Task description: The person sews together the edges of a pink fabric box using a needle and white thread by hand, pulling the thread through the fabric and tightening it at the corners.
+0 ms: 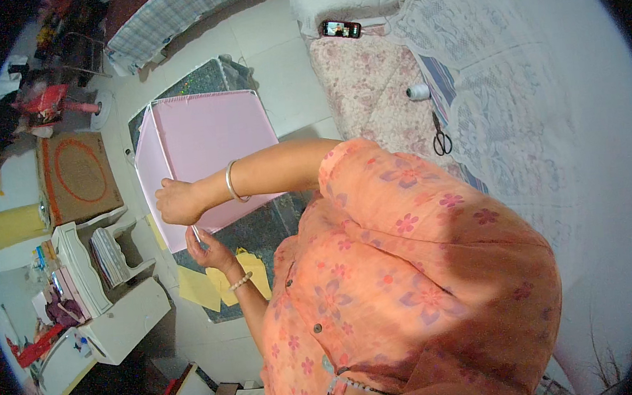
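Note:
A pink panel [216, 127] with thin white edging lies before me on a dark, low surface. A narrow white strip [161, 143] crosses it near its left side and runs down to my right hand [180, 202]. That hand, with a silver bangle at the wrist, is curled into a fist around the strip. Just below, my left hand [209, 250], wearing a bead bracelet, pinches a white length between thumb and fingers by the panel's lower corner. Whether both hands hold one continuous strip is hidden by the right fist.
Yellow sheets [239, 284] lie by my left wrist. To the right, a floral quilt [363, 88] bears a phone [342, 29], a white thread spool [418, 92] and black-handled scissors [442, 142]. A cardboard box [80, 174] and white shelf unit [82, 271] stand left; another person [44, 107] is beyond.

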### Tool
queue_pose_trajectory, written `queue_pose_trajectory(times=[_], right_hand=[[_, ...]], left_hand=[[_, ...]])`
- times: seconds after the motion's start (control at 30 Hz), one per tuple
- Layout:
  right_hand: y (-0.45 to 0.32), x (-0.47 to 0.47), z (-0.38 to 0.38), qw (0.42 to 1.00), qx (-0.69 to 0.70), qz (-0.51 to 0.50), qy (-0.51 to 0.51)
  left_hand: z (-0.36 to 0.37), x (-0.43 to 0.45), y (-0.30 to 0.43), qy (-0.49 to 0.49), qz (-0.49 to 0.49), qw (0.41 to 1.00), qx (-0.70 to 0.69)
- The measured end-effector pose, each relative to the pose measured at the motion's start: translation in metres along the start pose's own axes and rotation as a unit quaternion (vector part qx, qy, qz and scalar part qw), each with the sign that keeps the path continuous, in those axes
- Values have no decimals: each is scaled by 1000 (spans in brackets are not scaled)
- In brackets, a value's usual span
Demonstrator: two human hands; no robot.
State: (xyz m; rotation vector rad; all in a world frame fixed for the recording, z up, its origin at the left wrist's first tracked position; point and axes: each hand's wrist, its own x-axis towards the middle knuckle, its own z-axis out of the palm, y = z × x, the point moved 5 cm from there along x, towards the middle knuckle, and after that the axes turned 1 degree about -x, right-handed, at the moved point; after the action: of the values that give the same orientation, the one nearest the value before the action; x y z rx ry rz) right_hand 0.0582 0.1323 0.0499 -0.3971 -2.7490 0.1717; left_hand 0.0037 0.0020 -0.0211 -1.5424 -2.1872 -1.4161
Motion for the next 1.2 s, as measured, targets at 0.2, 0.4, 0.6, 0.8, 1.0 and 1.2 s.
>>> queue_pose_trajectory(times=[0.2,0.4,0.6,0.8,1.0,1.2], right_hand=[[4,9,16,980,19,21,-199],[3,15,16,965,29,24,-260],[-5,22,28,953,39,4,-301],[-11,26,40,934,14,-15,-356],[8,25,61,935,71,-71,-341],[8,87,67,972,204,116,-29]], left_hand=[[6,0,5,-12,27,1000,-8],[5,0,-1,4,46,999,-23],[2,-1,-8,0,47,999,12],[-4,-4,-5,-2,58,998,16],[0,14,13,7,96,995,-37],[6,4,1,-52,42,998,8]])
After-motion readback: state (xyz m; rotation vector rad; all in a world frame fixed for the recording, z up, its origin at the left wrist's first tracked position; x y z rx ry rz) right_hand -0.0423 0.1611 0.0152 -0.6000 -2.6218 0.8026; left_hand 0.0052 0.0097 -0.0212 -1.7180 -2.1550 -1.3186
